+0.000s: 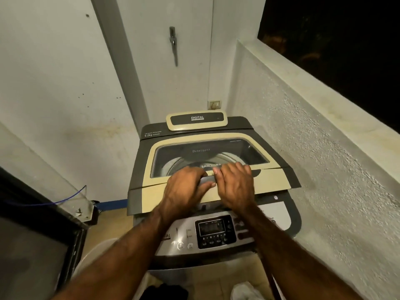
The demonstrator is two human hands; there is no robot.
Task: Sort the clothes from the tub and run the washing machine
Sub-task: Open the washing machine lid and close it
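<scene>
Now both my hands are on the lid [270,180] of the washer [238,124]. My left hand [184,189] takes the grey handle [207,180] from the 9 o'clock side and my right hand [236,185] from the 3 o'clock side. The fingers [194,172] of both are curled over the handle and grasp it. The lid lies almost flat, and I cannot tell if it is fully down.

The clothes I can see are on the floor at 6 o'clock from the washer: a dark cloth [171,291] and a white cloth [244,289], both cut by the picture edge. Through the window [216,152] at 12 o'clock I see only the drum [177,167], so I cannot say that any load is inside.

What could go wrong, in my opinion:

- The lid folds along a seam that runs just under my knuckles. If it bends while I move it, the seam may pinch my fingers.
- If my grip slips, the lid may drop hard.
- My wrists hang right over the panel [214,230] at 6 o'clock from the lid. A low forearm may press a button by mistake.
- If I start the washer while the clothes lie on the floor, it may run with nothing in it.
</scene>
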